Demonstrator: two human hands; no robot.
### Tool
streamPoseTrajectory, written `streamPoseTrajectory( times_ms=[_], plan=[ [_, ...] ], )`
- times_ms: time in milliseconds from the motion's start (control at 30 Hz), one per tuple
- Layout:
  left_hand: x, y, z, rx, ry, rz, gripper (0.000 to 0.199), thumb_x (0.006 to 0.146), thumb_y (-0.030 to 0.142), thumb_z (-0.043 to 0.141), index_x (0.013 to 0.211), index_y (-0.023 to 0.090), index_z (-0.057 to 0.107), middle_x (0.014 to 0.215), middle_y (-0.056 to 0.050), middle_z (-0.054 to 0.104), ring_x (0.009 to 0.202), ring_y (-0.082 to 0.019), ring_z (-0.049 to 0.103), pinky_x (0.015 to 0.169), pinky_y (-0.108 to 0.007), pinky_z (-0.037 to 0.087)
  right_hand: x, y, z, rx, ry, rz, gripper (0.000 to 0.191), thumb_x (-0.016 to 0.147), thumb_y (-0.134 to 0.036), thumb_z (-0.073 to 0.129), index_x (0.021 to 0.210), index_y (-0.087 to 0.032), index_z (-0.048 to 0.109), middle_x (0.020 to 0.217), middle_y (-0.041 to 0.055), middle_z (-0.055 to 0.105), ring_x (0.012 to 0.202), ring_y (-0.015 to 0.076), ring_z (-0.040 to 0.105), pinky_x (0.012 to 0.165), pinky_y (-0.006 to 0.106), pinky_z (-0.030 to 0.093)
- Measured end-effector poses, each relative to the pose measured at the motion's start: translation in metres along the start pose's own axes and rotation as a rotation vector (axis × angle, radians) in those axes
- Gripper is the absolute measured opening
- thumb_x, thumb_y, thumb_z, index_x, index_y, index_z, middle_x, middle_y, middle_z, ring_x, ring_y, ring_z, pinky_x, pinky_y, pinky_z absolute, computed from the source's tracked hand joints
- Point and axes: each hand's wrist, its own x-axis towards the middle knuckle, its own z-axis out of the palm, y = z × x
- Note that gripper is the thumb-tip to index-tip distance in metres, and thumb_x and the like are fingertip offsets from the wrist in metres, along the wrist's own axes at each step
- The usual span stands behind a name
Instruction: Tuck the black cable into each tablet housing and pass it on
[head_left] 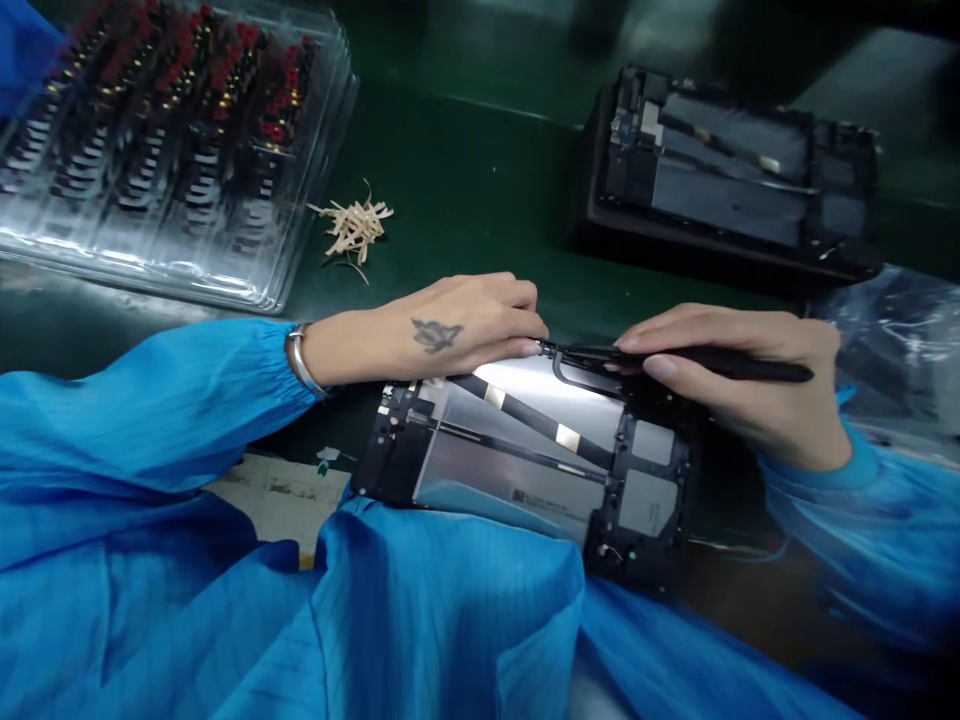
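An opened tablet (510,450) lies in front of me, its metal plate, dark ribbon cable and circuit parts exposed. My left hand (465,325) rests over its far edge, fingers bent together, the fingertips at a small part there; whether they pinch it I cannot make out. Black tweezers (735,362) are gripped in my right hand (750,370), between thumb and fingers. Their tips point left to the same far edge, close to my left fingertips. A thin black cable (566,372) curves just below the tips.
Stacked clear plastic trays (262,280) with rows of small red and black parts stand at the far left. Beside them lies a small heap of pale strips (358,228). Another opened tablet (735,165) sits on a black block at the back right. Clear plastic film (900,350) lies at the right.
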Motion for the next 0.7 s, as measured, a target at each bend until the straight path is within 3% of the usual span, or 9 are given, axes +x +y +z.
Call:
streamPoseTrajectory(
  times_ms=[700],
  plan=[
    [0.0004,-0.0019,0.0011,-0.013,0.003,-0.009,0.039,0.112,0.035,0.037,0.118,0.017,0.072,0.114,-0.01,0.066,0.1,-0.02,0.061,0.082,-0.028,0.044,-0.0008,-0.0048,0.0026,-0.07,-0.005,-0.016,0.016,0.089,-0.025,0.08,0.101,-0.034,0.086,0.1,0.0009,0.081,0.09,0.0194,0.075,0.085,0.033,0.061]
  ],
)
